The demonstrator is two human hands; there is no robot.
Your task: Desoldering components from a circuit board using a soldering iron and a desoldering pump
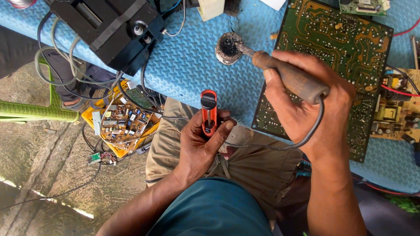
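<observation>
The right hand [306, 105] is wrapped around the brown wooden handle of a soldering iron [288, 78], its grip closed tight on the handle, the cord looping down under the wrist. The iron is angled toward the upper middle of the frame so its tip rests in a small round tin [228, 48] blackened with residue; held that way, it looks as if the tip is being dipped or wiped there. The left hand [203, 144], lower centre, holds an orange and black hand tool [208, 111] upright, fingers closed around it and thumb along its side, kept low over the lap, clear of the hot end.

Under the right hand, on the blue textured table [188, 65], lies a large green circuit board [345, 48], copper side up. A second board with yellow parts [396, 107] sits at the right edge. A black device [109, 30] with grey cables fills the upper left. Below the table edge, a yellow tray of boards [124, 124] stands on the floor, beside a green chair [39, 111]; trailing wires crowd that side.
</observation>
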